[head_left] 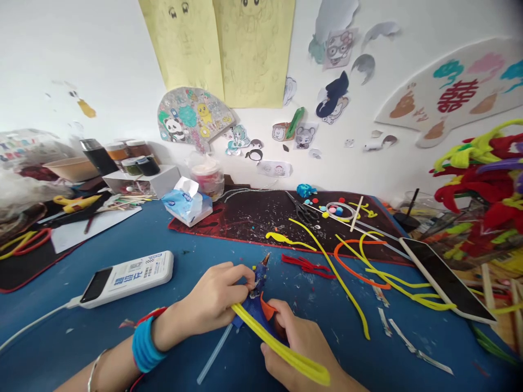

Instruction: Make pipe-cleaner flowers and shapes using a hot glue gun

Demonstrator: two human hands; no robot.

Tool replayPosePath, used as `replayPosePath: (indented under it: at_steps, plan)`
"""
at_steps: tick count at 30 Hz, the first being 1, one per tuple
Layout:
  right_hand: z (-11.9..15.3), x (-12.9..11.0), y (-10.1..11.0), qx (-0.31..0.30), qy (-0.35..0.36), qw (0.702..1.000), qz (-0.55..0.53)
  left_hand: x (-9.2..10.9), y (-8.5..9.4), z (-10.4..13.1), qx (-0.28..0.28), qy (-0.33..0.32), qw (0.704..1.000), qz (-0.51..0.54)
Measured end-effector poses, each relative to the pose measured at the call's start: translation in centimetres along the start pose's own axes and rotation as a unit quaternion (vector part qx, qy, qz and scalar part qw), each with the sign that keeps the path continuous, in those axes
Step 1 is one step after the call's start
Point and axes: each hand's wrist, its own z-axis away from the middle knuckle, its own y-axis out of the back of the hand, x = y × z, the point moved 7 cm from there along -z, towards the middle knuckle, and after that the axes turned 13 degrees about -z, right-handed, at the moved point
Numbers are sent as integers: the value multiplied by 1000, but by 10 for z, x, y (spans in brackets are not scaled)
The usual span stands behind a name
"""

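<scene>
This folded bundle of fuzzy yellow pipe cleaners (284, 345) looks light and bendy, so pinch an end; left hand (212, 296) grips its 10 o'clock end, loop running to 4 past the right hand (300, 337), wrapped round a stiff-looking blue plastic glue gun (254, 312). Handle only, 12 o'clock tip's probably hot.

The glue gun (256, 309) is blue and orange, the folded stem (286, 349) yellow, the wristband (147, 346) bright blue. The table (122, 228) is deeper blue, the mat (247, 211) black edged in red. The power bank (137, 277) is white with blue lettering; the panda-patterned fan (187, 116) mixes grey, teal and yellow.
</scene>
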Motion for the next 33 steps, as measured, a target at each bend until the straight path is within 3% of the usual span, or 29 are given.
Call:
replayPosePath:
  at_steps: [8,12,18,33]
  plan:
    - [1,4,-2,34,15,999,2,-6,16,1,92,37,995,-10]
    - [1,-4,0,16,31,999,-7,-9,12,1,106,51,993,-22]
    - [2,-8,1,35,56,997,25,-9,-4,3,90,46,993,-64]
    - [5,-10,-1,55,115,989,75,-3,-11,-2,7,11,998,-56]
